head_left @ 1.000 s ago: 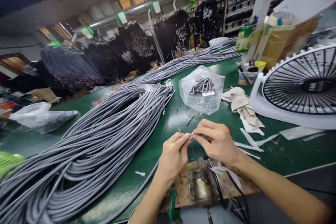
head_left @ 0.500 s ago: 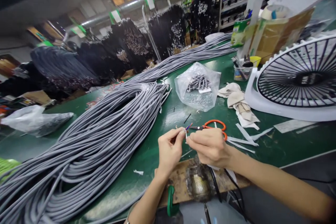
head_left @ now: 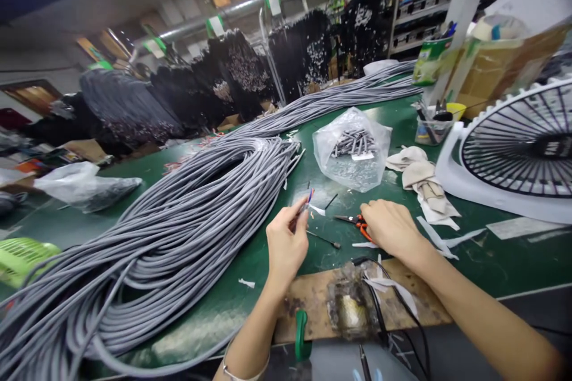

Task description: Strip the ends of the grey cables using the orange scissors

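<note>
My left hand [head_left: 286, 241] pinches the end of a grey cable [head_left: 305, 201] whose red, blue and white inner wires stick up above my fingers. My right hand [head_left: 389, 226] lies on the green table [head_left: 482, 250], its fingers curled over the orange-handled scissors [head_left: 355, 221], whose dark blades point left. A large bundle of grey cables [head_left: 179, 220] runs across the table to my left. A clear plastic bag of small metal parts [head_left: 353, 152] sits just beyond my hands.
A white fan grille [head_left: 513, 155] lies at the right. Cloth gloves [head_left: 417, 175] and white paper strips [head_left: 435, 238] lie beside it. A worn wooden board [head_left: 357, 297] with a green clamp [head_left: 301, 333] sits at the near edge. Another plastic bag [head_left: 84, 187] rests far left.
My right hand has left the cable end and moved right, down onto the scissors. My left hand still holds the cable end, raised slightly with the wires exposed.
</note>
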A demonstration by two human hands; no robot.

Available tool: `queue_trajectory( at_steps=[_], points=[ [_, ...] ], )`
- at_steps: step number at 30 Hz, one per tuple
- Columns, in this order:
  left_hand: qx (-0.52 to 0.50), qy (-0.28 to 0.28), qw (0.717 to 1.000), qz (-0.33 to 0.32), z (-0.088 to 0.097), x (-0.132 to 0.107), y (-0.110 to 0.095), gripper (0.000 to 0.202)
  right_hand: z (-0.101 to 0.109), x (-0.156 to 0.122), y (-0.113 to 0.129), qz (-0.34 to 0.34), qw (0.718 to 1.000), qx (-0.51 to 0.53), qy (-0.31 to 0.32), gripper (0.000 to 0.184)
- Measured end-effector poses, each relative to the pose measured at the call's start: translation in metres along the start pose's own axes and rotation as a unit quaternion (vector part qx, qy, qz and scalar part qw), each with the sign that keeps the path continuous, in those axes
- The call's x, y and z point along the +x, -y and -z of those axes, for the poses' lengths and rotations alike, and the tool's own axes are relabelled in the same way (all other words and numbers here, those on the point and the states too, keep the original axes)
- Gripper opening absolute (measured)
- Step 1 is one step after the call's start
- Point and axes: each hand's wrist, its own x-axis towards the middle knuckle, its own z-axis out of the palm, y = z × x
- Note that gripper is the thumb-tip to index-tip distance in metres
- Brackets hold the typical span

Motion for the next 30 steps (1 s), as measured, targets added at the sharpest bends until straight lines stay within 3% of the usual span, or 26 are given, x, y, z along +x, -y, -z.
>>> queue_trajectory(
  at_steps=[7,9,12,15,17,19,22,25,30],
  points=[
    [-0.131,0.013,0.988,0.084,0.002,0.002,-0.004,0.029,-0.001,0.001,-0.004,0.013,0.997,-0.027,0.075,0.02],
    [-0.193,0.027,0.975,0.105,0.002,0.003,-0.005,0.03,0.001,0.004,-0.005,-0.021,0.999,-0.015,0.044,0.016],
    [-0.248,0.037,0.96,0.123,0.002,0.004,-0.007,0.033,0.003,0.006,-0.002,-0.05,0.99,0.098,-0.087,0.012],
    [-0.182,0.022,0.979,0.093,0.0,0.0,-0.008,0.031,0.003,0.005,0.01,-0.007,0.922,0.35,-0.168,0.009],
    [-0.093,0.015,0.995,0.033,-0.002,-0.005,-0.009,0.028,0.001,0.002,0.02,0.031,0.857,0.493,-0.146,0.013],
    [-0.019,0.024,0.999,-0.039,-0.005,-0.009,-0.01,0.026,-0.002,0.0,0.03,0.055,0.83,0.539,-0.13,0.017],
    [0.026,0.044,0.993,-0.109,-0.009,-0.014,-0.012,0.026,-0.004,-0.004,0.035,0.07,0.846,0.501,-0.17,0.012],
    [0.04,0.042,0.99,-0.13,-0.013,-0.016,-0.013,0.024,-0.002,-0.007,0.033,0.116,0.867,0.427,-0.23,0.011],
    [-0.016,0.071,0.997,-0.013,-0.017,-0.016,-0.012,0.025,-0.004,-0.011,0.036,0.235,0.858,0.351,-0.291,0.019]
  ],
)
